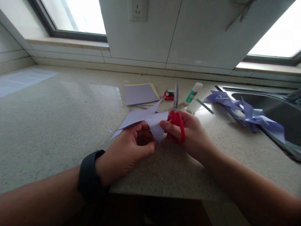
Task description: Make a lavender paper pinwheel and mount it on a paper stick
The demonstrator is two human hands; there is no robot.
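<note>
Steadying a purple paper piece (pixel 155 125) beside raised scissors (pixel 175 116)

The step in hand looks like handling paper between cuts: the blades point up and away from the person, seemingly together, and bite on nothing. Any further cut would call for turning them toward the paper while the left hand (pixel 130 149) keeps the edge taut.

The curved piece sits between both hands, above the near part of the tabletop (pixel 70 131). The left fingers are curled inward and clamped on it, the thumb at its lower corner; a larger purple sheet (pixel 137 117) lies against the back of that hand, and whether the two are joined I cannot tell. The right hand (pixel 191 133) has its fingers closed around the red handles, its thumb stretched leftward onto the paper. Both forearms angle inward, the left wrist wearing a dark band (pixel 90 175).
</note>
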